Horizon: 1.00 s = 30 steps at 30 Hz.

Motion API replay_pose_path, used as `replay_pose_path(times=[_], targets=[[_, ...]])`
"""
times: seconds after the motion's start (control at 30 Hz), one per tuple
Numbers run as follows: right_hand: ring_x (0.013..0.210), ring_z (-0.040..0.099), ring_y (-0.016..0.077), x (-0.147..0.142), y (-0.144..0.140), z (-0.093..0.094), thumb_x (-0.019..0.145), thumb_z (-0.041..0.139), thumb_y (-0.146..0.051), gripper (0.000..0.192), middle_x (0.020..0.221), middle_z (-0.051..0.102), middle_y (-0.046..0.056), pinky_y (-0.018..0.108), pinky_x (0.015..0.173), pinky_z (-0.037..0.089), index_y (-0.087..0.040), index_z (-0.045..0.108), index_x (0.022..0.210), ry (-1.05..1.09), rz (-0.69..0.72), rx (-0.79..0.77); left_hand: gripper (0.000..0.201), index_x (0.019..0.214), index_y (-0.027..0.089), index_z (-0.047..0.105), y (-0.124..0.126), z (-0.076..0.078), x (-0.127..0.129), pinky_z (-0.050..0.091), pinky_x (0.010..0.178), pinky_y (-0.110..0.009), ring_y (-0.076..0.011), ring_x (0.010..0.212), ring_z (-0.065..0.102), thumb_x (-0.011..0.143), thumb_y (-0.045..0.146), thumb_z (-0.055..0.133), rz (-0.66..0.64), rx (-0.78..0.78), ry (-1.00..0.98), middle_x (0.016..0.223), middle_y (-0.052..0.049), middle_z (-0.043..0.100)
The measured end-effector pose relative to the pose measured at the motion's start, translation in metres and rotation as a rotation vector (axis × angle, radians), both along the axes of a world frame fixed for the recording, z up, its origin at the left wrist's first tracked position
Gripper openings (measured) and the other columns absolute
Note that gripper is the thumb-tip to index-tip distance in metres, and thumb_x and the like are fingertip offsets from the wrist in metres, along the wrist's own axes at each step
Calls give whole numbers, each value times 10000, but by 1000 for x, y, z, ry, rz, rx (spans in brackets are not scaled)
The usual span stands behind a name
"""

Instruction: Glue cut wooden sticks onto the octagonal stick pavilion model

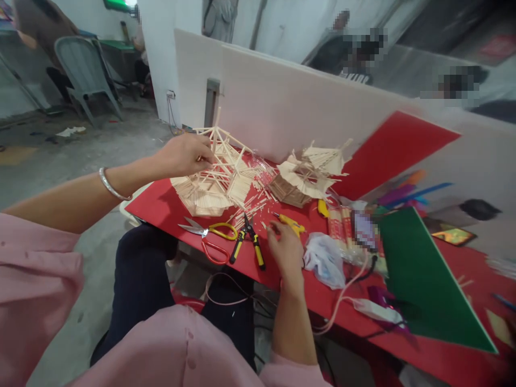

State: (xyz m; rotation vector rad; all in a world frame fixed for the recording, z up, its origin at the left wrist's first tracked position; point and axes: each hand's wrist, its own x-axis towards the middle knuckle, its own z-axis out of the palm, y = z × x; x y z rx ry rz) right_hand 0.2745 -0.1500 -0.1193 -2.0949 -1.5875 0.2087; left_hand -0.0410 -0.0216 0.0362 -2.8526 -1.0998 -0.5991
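Note:
My left hand (189,153) is closed at the left side of a frame of thin wooden sticks (216,134), its fingertips on the sticks and partly hidden. Beneath and around that frame is a model of flat sticks (205,199) with slatted panels. My right hand (285,244) hovers low over the red table edge, fingers curled together; whatever they pinch is too small to make out. Just behind it lies a yellow glue gun (292,223). To its left are black-and-yellow cutting pliers (248,242) and scissors (209,234) with yellow and red handles.
Loose sticks (252,207) are scattered on the red tabletop (157,207). Behind stands a second stick model (310,177). On the right are a plastic bag (324,258), cables and a green board (427,279). A white partition (282,102) borders the back; people are beyond it.

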Motion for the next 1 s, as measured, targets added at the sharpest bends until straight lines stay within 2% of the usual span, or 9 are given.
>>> replay_pose_path(times=[0.13, 0.2, 0.27, 0.37, 0.43, 0.57, 0.73, 0.8, 1.0], targets=[[1280, 494, 395, 17, 2, -24, 821, 520, -252, 520, 1335, 546, 283, 546, 1022, 388, -70, 584, 1304, -30, -352, -75, 257, 903, 185, 780, 1, 0, -1, 410, 727, -261, -138, 768, 595, 846, 246, 537, 14, -26, -17, 872, -29, 678], [1226, 540, 404, 30, 13, -25, 778, 546, -242, 489, 1247, 592, 299, 551, 968, 426, -54, 615, 1223, 24, -455, -102, 245, 899, 196, 782, 1, 0, -2, 410, 718, -250, -127, 757, 594, 845, 245, 548, 8, -32, -31, 877, -30, 687], [1091, 623, 368, 45, 23, -21, 745, 573, -259, 362, 1038, 676, 236, 502, 883, 483, -96, 670, 1053, 114, -493, -104, 212, 867, 204, 780, 2, -1, -3, 402, 683, -235, -112, 729, 583, 836, 254, 576, -3, -35, -55, 863, -28, 690], [814, 672, 304, 61, 29, -15, 694, 626, -324, 150, 650, 618, 75, 402, 694, 520, -189, 629, 759, 292, -463, -32, 162, 818, 187, 771, 4, -3, -5, 393, 650, -231, -98, 690, 566, 809, 247, 621, -28, -65, -115, 831, -33, 689], [657, 635, 250, 63, 25, -11, 684, 626, -408, 198, 533, 507, -5, 357, 588, 509, -234, 532, 681, 434, -419, 65, 144, 795, 166, 766, 5, -4, -5, 399, 647, -235, -93, 674, 565, 793, 229, 637, -45, -126, -189, 810, -38, 691], [597, 592, 157, 45, 6, 3, 644, 590, -580, 388, 622, 501, -61, 321, 567, 537, -251, 418, 758, 712, -319, 271, 121, 765, 144, 766, 7, -8, -6, 422, 638, -251, -99, 665, 574, 758, 246, 702, -25, -349, -470, 763, -47, 705], [554, 539, 111, 2, -7, 46, 613, 683, -532, 424, 686, 548, -54, 257, 519, 461, -223, 489, 829, 920, -63, 401, 115, 827, 149, 776, 6, -9, -6, 360, 520, -251, -60, 507, 447, 781, 232, 711, 111, -573, -813, 598, -2, 624], [570, 535, 123, -19, -5, 66, 631, 700, -535, 426, 708, 568, -41, 271, 540, 447, -215, 528, 853, 839, 20, 408, 113, 855, 150, 773, 4, -8, -6, 354, 506, -244, -54, 495, 441, 783, 204, 705, 120, -602, -863, 607, -1, 632], [668, 554, 209, -68, 22, 104, 705, 653, -685, 522, 715, 590, 54, 330, 624, 383, -177, 607, 819, -130, -109, 443, 78, 802, 123, 743, 0, -5, -5, 401, 548, -205, -61, 568, 521, 743, 149, 698, 75, -494, -804, 658, -10, 676]])
